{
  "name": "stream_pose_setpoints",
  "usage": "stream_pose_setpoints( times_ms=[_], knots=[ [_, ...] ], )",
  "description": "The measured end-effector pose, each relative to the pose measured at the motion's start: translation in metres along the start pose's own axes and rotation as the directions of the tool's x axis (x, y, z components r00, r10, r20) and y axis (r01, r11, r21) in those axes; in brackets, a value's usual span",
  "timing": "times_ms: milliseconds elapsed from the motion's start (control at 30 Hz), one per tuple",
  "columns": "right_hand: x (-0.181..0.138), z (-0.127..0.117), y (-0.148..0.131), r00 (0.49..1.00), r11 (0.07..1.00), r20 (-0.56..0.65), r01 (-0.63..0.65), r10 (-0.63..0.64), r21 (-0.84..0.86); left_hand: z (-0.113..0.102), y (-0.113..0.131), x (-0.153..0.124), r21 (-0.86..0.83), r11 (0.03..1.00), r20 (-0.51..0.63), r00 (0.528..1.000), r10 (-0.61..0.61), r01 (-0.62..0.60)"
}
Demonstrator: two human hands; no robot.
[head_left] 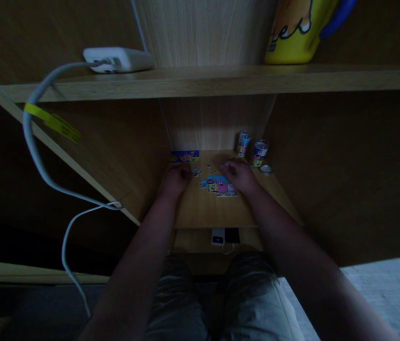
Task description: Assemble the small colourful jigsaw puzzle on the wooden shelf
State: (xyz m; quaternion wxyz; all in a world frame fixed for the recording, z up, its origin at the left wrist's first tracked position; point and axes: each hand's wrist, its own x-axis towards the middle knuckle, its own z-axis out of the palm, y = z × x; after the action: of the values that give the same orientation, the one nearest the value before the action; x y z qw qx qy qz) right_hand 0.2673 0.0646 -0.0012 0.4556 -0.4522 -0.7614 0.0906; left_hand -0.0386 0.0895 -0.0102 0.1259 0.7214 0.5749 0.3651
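A partly joined jigsaw puzzle (222,186) with colourful cartoon figures lies on the wooden desk. My right hand (240,174) is over its upper right corner, fingers pinched together; whatever they hold, if anything, is too small and dark to name. To the left of the puzzle, my left hand (177,179) rests with curled fingers beside some loose puzzle pieces (196,173). What lies inside those fingers is hidden. A few more loose pieces (213,172) lie between the hands, above the joined part.
Behind the left hand lies a blue picture card (187,156). Two printed tins (243,144) and a round lid (266,169) stand at the back right. Overhead, a shelf (200,84) carries a white adapter (120,60) and yellow mug (292,35). A power bank (217,236) sits below.
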Motion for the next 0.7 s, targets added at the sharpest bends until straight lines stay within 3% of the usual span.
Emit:
stream_pose_setpoints(
  times_ms=[100, 200, 333, 400, 533, 700],
  knots=[
    [0.001, -0.009, 0.002, 0.950, 0.978, -0.236, -0.205, 0.204, 0.019, 0.000, 0.001, -0.001, -0.022, 0.999, 0.005, 0.999, 0.033, -0.033],
    [0.002, -0.018, 0.006, 0.825, 0.930, -0.432, -0.344, 0.364, 0.126, -0.001, 0.008, -0.004, -0.069, 0.996, 0.062, 0.996, 0.062, -0.058],
    [0.005, -0.024, 0.017, 0.635, 0.834, -0.546, -0.472, 0.546, 0.285, 0.000, 0.016, -0.008, -0.147, 0.984, 0.120, 0.985, 0.123, -0.105],
    [0.006, -0.025, 0.024, 0.566, 0.788, -0.556, -0.514, 0.608, 0.338, 0.002, 0.019, -0.008, -0.181, 0.975, 0.133, 0.979, 0.153, -0.128],
    [0.007, -0.025, 0.032, 0.512, 0.739, -0.539, -0.536, 0.668, 0.407, 0.004, 0.023, -0.009, -0.261, 0.941, 0.174, 0.948, 0.267, -0.217],
    [0.009, -0.030, 0.025, 0.502, 0.709, -0.517, -0.600, 0.694, 0.369, 0.003, 0.024, -0.009, -0.285, 0.882, 0.235, 0.865, 0.444, -0.375]
  ],
)
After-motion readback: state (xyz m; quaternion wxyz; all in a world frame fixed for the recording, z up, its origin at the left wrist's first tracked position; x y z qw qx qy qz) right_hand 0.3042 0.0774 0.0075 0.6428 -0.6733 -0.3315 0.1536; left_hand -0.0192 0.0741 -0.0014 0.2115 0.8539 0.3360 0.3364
